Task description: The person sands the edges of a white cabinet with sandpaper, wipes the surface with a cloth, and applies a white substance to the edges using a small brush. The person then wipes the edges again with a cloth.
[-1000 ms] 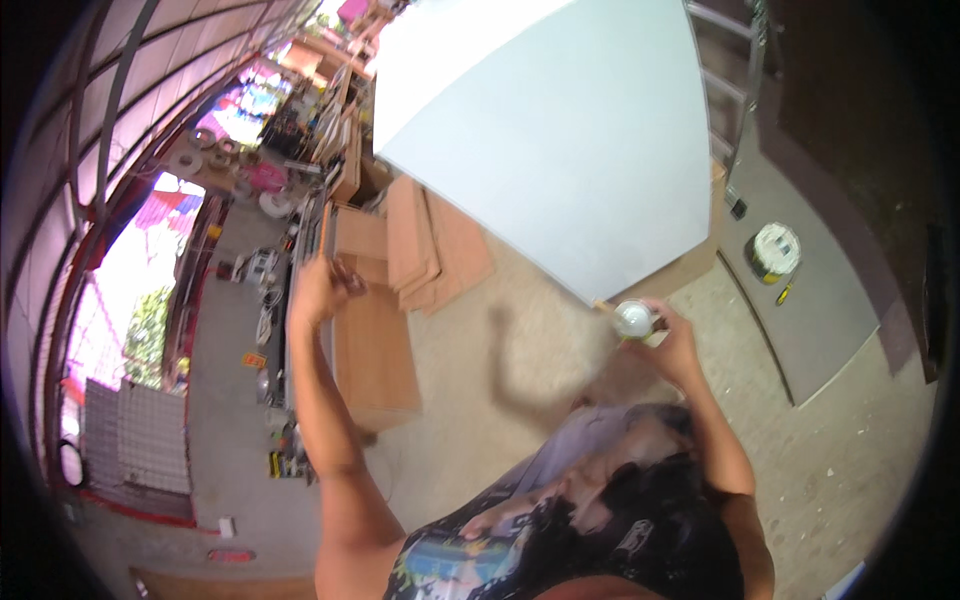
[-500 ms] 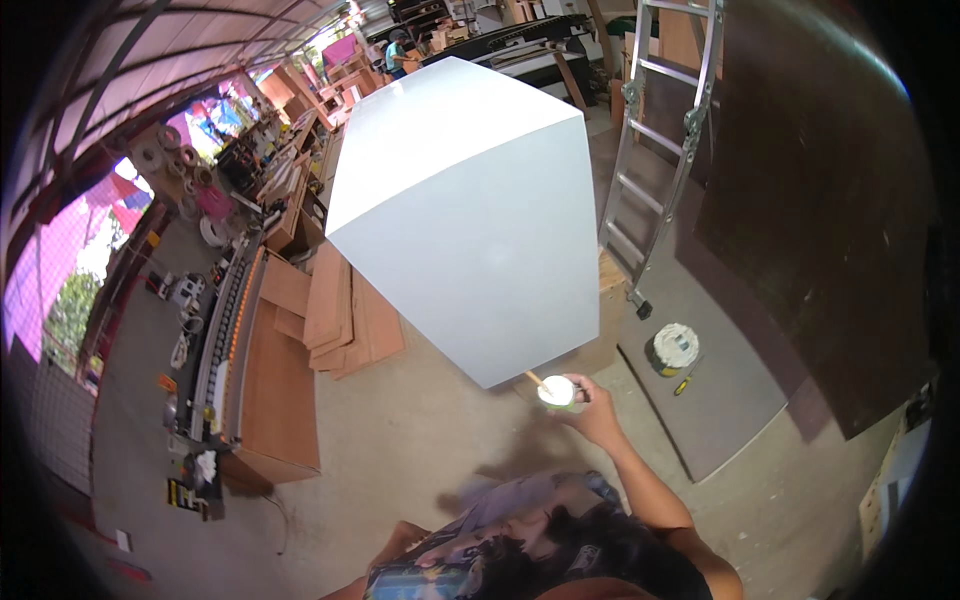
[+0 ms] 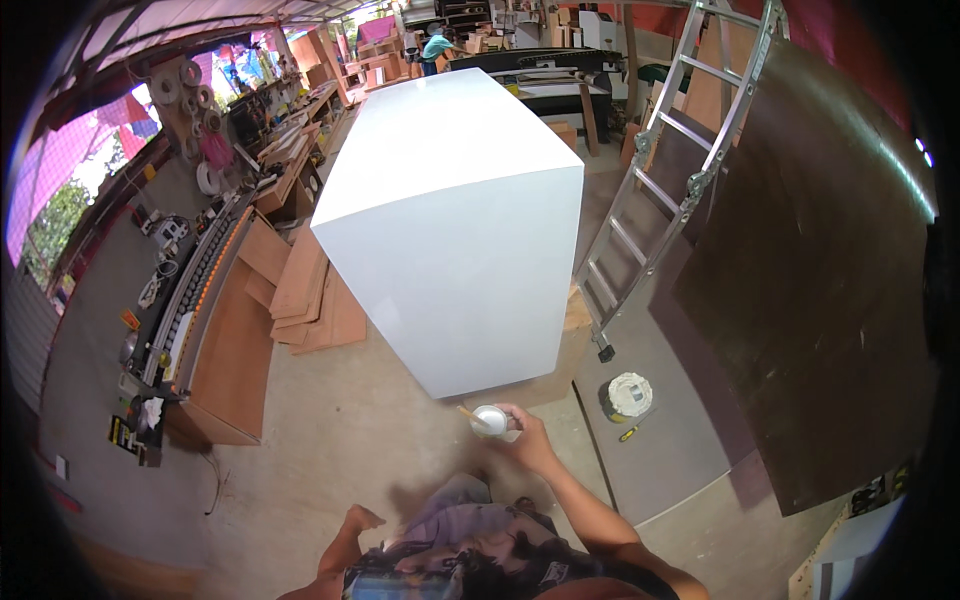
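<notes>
My right hand [image 3: 528, 440] is closed around a small cup [image 3: 492, 422] holding white stuff that looks like paint. A thin wooden handle or stick [image 3: 468, 412] leans out of the cup toward the left; its lower end is hidden in the cup. Just beyond the cup stands a large, smooth white box-shaped cabinet [image 3: 460, 290], and the cup is apart from its lower edge. Down by my left side, my left hand [image 3: 362, 518] hangs with its fingers stretched out and holds nothing visible.
A white-topped tub [image 3: 629, 396] and a screwdriver-like tool [image 3: 632, 430] lie on a grey board at right. Behind them stand an aluminium ladder [image 3: 655, 180] and a dark brown panel [image 3: 810, 280]. Wooden boards [image 3: 310, 300] and a machine bench [image 3: 215, 340] are at left. Another person [image 3: 437, 48] works far off.
My view has tilted up and shifted, so the cabinet, ladder and tub sit further left. My right hand still grips the cup, and my left hand has swung out from my side.
</notes>
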Tool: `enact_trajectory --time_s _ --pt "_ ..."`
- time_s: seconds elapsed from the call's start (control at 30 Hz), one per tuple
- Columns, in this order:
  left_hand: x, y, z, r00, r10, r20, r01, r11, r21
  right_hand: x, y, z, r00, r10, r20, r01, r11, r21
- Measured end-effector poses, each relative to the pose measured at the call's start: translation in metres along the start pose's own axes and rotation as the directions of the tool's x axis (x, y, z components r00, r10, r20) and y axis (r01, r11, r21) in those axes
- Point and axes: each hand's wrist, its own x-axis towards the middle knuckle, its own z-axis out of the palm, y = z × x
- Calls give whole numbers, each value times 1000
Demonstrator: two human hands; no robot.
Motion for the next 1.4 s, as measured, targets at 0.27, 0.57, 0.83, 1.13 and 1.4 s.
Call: enact_trajectory --time_s 0.27,0.57,0.83,1.13,1.4 --pt "43 24 28 995 -90 -29 74 932 -354 16 7 13 996 -3 86 0 999 34" --pt "18 112 35 945 -89 -314 -91 853 -514 29 22 10 951 -86 297 50 991 128" --pt "-107 108 299 699 -594 -398 -2 556 -831 -6 29 -25 756 -17 655 -11 999 39" --pt "-291 205 681 683 -690 240 548 267 -793 -96 60 -21 607 -15 795 -20 999 34" --pt "-319 213 702 477 -873 103 356 85 -931 -163 43 39 374 -142 917 101 989 112"
